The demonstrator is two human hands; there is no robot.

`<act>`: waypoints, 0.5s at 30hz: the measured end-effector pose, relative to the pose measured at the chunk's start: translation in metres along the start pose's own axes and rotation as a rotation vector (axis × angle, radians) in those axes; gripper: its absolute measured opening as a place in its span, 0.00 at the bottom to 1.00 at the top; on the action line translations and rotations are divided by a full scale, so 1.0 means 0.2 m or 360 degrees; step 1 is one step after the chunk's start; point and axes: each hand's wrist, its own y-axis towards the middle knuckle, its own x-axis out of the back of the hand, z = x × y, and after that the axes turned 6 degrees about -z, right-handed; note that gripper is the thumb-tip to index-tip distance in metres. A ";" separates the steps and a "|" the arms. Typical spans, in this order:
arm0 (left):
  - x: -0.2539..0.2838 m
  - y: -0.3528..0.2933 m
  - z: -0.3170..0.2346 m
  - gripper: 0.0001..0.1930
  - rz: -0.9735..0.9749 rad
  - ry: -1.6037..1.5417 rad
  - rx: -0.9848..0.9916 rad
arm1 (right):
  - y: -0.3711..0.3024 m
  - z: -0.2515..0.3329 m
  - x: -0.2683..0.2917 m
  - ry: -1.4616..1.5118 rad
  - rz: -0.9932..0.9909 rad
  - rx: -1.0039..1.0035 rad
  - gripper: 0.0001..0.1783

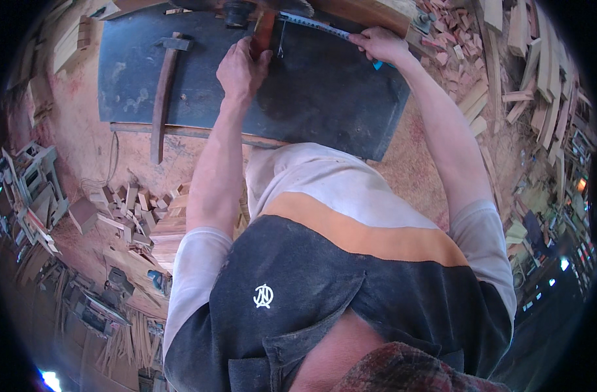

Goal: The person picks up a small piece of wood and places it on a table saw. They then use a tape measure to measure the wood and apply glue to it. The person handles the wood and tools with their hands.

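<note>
Both forearms [219, 163] stretch forward toward the far side of the black tabletop [324, 85].
The left hand [241, 70] curls above its far middle, thumb to the right; the right hand [382, 46] pinches near its far right corner, wrist angled inward.

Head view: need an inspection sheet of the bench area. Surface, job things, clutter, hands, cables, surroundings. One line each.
Surface: dark bench top, pale marks and scuffs.
Job's things: measuring tape drawn out along the far side; reddish wood piece beside its left end.
Clutter: hammer lying on the bench top, handle overhanging the near edge.
Hands: left hand on the reddish wood piece; right hand holding the measuring tape.
Cables: thin cord-like line below the bench's left end; type unclear.
Surroundings: wood blocks lower left, long boards at right; other people: nothing seen.
</note>
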 end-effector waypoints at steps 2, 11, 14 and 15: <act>0.00 0.02 0.00 0.27 0.0017 0.0012 -0.0004 | -0.01 0.00 -0.01 -0.0085 -0.0076 -0.0005 0.34; 0.01 0.04 0.01 0.27 0.0070 0.0016 0.0005 | -0.02 0.05 -0.01 -0.0365 -0.0062 -0.0088 0.33; 0.00 0.04 0.01 0.27 0.0074 0.0027 0.0007 | -0.02 0.05 0.00 -0.0365 -0.0091 -0.0090 0.33; 0.00 0.04 0.01 0.28 0.0080 0.0032 0.0013 | -0.02 0.05 0.00 -0.0353 -0.0095 -0.0081 0.33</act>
